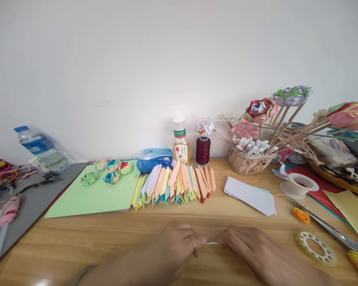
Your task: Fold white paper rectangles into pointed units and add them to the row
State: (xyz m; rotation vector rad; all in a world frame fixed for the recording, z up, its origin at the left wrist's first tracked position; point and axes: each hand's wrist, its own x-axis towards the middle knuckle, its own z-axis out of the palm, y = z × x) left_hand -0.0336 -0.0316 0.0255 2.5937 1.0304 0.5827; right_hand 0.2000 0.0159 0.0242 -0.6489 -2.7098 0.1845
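Note:
My left hand and my right hand rest low on the wooden table, fingertips meeting over a small white strip of paper. Both hands have their fingers bent and pressed onto it; most of the strip is hidden under them. A ring sits on my left hand. Behind the hands stands a row of folded coloured paper pieces. A stack of white paper sheets lies to the right of it.
Green paper sheet with small paper flowers, wipes pack, small bottle, maroon thread spool, basket of paper flowers on sticks, scissors, tape rolls, water bottle, grey mat.

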